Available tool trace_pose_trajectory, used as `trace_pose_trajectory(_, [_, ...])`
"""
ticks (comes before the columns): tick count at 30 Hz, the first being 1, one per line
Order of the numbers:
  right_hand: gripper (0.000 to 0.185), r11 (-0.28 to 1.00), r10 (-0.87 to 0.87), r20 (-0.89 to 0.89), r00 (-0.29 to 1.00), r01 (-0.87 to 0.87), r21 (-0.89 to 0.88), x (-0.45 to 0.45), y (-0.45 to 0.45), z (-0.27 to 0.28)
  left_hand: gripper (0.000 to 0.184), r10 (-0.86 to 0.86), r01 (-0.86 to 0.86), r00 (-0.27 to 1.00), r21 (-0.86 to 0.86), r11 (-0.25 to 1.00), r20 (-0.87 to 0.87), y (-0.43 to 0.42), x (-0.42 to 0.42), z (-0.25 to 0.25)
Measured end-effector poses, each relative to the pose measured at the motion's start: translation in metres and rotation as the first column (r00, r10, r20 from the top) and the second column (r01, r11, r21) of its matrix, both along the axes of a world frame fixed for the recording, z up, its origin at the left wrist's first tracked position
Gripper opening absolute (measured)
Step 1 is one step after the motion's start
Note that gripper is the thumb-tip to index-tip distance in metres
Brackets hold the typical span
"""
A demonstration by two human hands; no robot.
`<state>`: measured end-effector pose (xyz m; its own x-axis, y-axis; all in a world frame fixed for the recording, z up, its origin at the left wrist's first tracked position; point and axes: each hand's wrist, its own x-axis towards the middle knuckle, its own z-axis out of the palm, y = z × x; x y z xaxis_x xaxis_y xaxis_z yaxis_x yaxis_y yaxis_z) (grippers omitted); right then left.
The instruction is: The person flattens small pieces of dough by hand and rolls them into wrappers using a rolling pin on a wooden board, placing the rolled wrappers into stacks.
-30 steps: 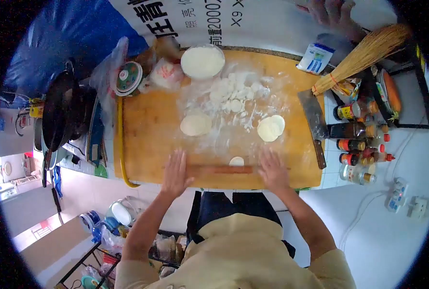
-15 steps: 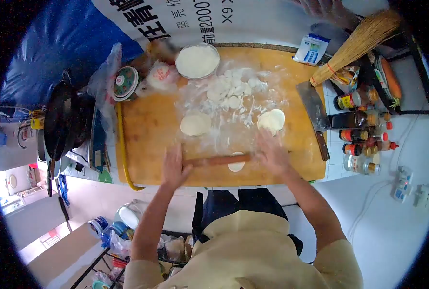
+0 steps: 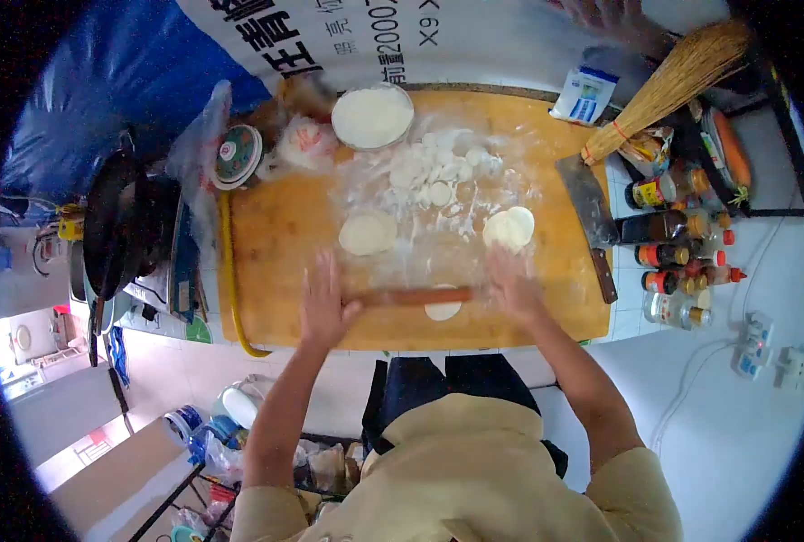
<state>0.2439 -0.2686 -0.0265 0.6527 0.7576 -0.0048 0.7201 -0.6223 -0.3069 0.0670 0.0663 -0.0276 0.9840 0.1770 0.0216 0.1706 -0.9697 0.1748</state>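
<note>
A wooden rolling pin [image 3: 402,296] lies crosswise over a small round dough wrapper [image 3: 443,311] near the board's front edge. My left hand [image 3: 327,303] rests flat at the pin's left end, fingers stretched forward. At its right end, my right hand [image 3: 511,287] lies with fingers extended and palm over the pin. Just beyond my right fingertips sits a stack of rolled wrappers [image 3: 510,226]; another pale pile [image 3: 367,232] is beyond the left hand. Several small floured dough discs [image 3: 434,167] lie farther back.
The wooden board [image 3: 275,307] carries a bowl of flour [image 3: 372,116], a lidded tin [image 3: 238,155] and a cleaver [image 3: 589,208]. A straw brush [image 3: 668,86] leans at the back right, beside several sauce bottles [image 3: 659,226]. A black wok [image 3: 113,221] stands left.
The rolling pin and both hands have shifted very slightly; the pin is a little blurred by motion. The wrapper under it has moved slightly left. The stacks look the same.
</note>
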Motion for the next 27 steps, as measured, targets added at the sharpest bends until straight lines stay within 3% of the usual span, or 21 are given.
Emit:
trace_pose_trajectory(2, [0.066,0.995,0.101,-0.124,0.987,-0.103,-0.007,-0.029,-0.027,-0.006,0.101,-0.127,0.121,0.971,-0.043,0.992,-0.203,-0.011,-0.043,-0.002])
trace_pose_trajectory(3, [0.066,0.995,0.102,-0.116,0.988,-0.104,-0.006,-0.030,-0.026,-0.002,0.101,-0.126,0.120,0.973,-0.040,0.992,-0.195,-0.012,-0.045,0.000])
trace_pose_trajectory(5, [0.067,0.988,0.112,-0.117,0.987,-0.098,0.118,-0.040,-0.023,0.002,0.102,-0.115,0.051,0.911,-0.168,0.984,-0.396,-0.011,-0.052,0.002])
trace_pose_trajectory(6, [0.067,0.989,0.112,-0.127,0.986,-0.098,0.112,-0.031,-0.015,0.003,0.101,-0.086,0.057,0.980,-0.165,0.985,-0.178,-0.003,-0.041,-0.012])
trace_pose_trajectory(9, [0.073,0.996,0.084,-0.036,0.996,-0.084,0.008,0.005,0.008,0.001,0.098,0.041,-0.055,0.989,-0.097,0.994,-0.143,0.013,0.009,-0.011])
trace_pose_trajectory(13, [0.073,0.993,0.112,-0.184,0.976,-0.116,-0.011,-0.024,-0.024,-0.003,0.094,-0.046,0.049,0.985,0.015,0.999,-0.166,-0.008,-0.033,0.015])
trace_pose_trajectory(15, [0.073,0.988,0.143,-0.249,0.958,-0.152,-0.018,-0.033,-0.027,-0.003,0.089,-0.203,0.164,0.955,-0.187,0.969,-0.216,-0.011,-0.075,0.003])
trace_pose_trajectory(17, [0.075,0.989,0.128,-0.112,0.985,-0.118,0.090,-0.031,-0.013,0.005,0.093,-0.194,0.143,0.937,-0.189,0.972,-0.290,0.000,-0.060,-0.014])
trace_pose_trajectory(19, [0.076,0.990,0.133,-0.067,0.989,-0.130,0.059,0.006,0.011,0.004,0.100,0.009,-0.009,0.992,-0.006,1.000,-0.129,0.017,-0.025,-0.034])
trace_pose_trajectory(21, [0.078,0.990,0.137,-0.017,0.990,-0.136,0.034,0.013,0.013,-0.004,0.100,-0.022,0.023,0.996,0.011,1.000,-0.081,0.013,-0.009,-0.002])
trace_pose_trajectory(23, [0.075,0.983,0.014,-0.364,0.931,-0.079,-0.163,0.002,-0.004,-0.024,0.099,-0.057,0.057,0.998,0.035,0.998,-0.020,0.006,-0.016,0.015])
trace_pose_trajectory(25, [0.074,0.990,0.087,-0.357,0.930,-0.122,-0.077,-0.024,-0.016,0.003,0.092,-0.137,0.094,0.940,-0.150,0.984,-0.314,-0.011,-0.061,0.022])
trace_pose_trajectory(27, [0.073,0.986,0.155,-0.358,0.921,-0.164,0.003,-0.030,-0.016,0.007,0.092,-0.111,0.053,0.938,-0.181,0.982,-0.328,-0.006,-0.058,0.012])
